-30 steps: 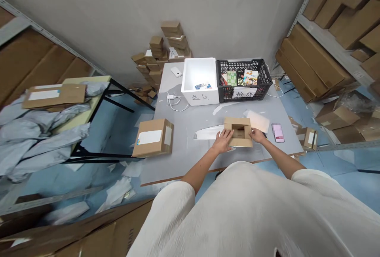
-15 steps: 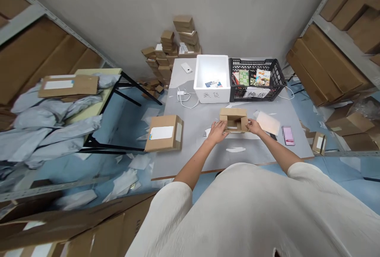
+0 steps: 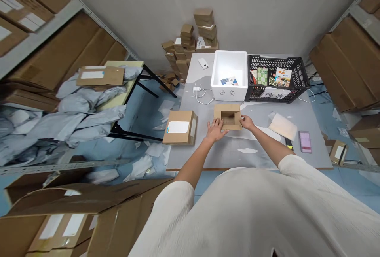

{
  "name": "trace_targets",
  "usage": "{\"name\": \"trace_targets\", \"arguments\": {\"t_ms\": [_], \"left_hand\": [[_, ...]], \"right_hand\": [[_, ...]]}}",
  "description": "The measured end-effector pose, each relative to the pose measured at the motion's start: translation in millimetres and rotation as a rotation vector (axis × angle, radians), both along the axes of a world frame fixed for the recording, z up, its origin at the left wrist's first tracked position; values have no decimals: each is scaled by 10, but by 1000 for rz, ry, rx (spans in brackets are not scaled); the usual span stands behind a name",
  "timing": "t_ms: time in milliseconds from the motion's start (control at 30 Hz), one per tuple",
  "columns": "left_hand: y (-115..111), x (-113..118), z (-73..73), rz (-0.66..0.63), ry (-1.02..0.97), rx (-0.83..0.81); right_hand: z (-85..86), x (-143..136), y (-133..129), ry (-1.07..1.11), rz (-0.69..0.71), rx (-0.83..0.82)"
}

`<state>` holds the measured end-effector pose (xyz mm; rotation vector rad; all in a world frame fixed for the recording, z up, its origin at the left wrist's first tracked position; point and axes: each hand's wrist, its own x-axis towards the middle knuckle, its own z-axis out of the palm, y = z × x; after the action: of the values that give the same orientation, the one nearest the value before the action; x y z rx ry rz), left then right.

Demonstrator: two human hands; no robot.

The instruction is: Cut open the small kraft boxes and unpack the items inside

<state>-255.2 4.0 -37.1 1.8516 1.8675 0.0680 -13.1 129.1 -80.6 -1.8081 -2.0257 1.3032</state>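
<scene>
A small open cardboard box (image 3: pixel 227 108) lies on the grey table in front of the white foam bin, its flaps spread and its inside showing. My left hand (image 3: pixel 215 131) rests against its left front side with the fingers spread. At the right side, my right hand (image 3: pixel 246 122) pinches the edge of the box between thumb and fingers. White paper (image 3: pixel 258 133) lies flat to the right, partly under my right forearm. Beyond that are a padded pale envelope (image 3: pixel 284 125) and a black-and-yellow cutter (image 3: pixel 289 144).
A closed, labelled carton (image 3: pixel 178 127) stands at the table's left edge. Behind are a white foam bin (image 3: pixel 229 93) and a black crate (image 3: pixel 277 93) with colourful packets. Phones (image 3: pixel 305 141), a charger cable (image 3: pixel 204 95), a side table (image 3: pixel 132 87) with grey parcels and stacked boxes (image 3: pixel 204 31) surround.
The view has swung left. The small box and both hands have slid left along the table, and more white paper shows to the right. My left hand's fingers lie more spread.
</scene>
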Motion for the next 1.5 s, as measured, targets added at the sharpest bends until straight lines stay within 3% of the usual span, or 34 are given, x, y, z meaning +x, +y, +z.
{"name": "trace_targets", "arguments": {"t_ms": [133,267,400,567,767,933,1200,1333,1500], "left_hand": [[-24,79,1,1,-3,-15],[88,308,101,16,-33,60],[266,674,244,-20,-66,161],[399,1345,347,-152,-116,261],[436,2209,204,-285,-149,165],[425,2708,-9,-293,-138,20],[335,3149,-234,-249,-99,-102],[240,3225,-279,-213,-76,-139],[135,3212,-287,-196,-59,-207]], "right_hand": [[28,69,-47,137,-94,-121],[101,344,-72,140,-143,-84],[178,840,-116,69,-146,-31],[231,1634,-263,-69,-136,19],[196,2484,-418,-277,-121,-12],[89,2979,-420,-461,-3,59],[-209,3222,-325,-564,225,144],[-326,3251,-308,-564,300,150],[-355,3256,-258,-516,289,156]]}}
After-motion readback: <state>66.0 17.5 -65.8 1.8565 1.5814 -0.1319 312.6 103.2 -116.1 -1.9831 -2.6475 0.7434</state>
